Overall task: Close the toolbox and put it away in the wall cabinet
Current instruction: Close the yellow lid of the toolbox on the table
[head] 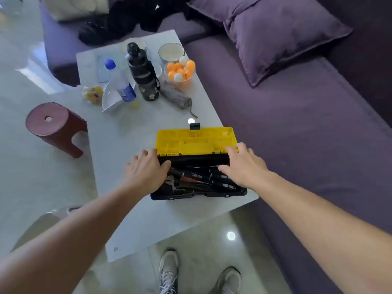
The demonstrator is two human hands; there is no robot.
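Forearms reach in; left hand [146, 172] and right hand [244, 164], fingers spread, gripping nothing, flank open toolbox [199, 193] on desk [127, 134]. Swing yellow lid [196, 140] forward evenly; clear protruding tools first.

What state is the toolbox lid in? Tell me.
Open. The yellow lid stands tilted back behind the black toolbox, tools visible inside; both hands reach to it.

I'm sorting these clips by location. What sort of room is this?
Most likely a home living room: a purple sofa with a matching cushion runs beside a low white coffee table holding the open toolbox and a bowl of ping-pong balls.
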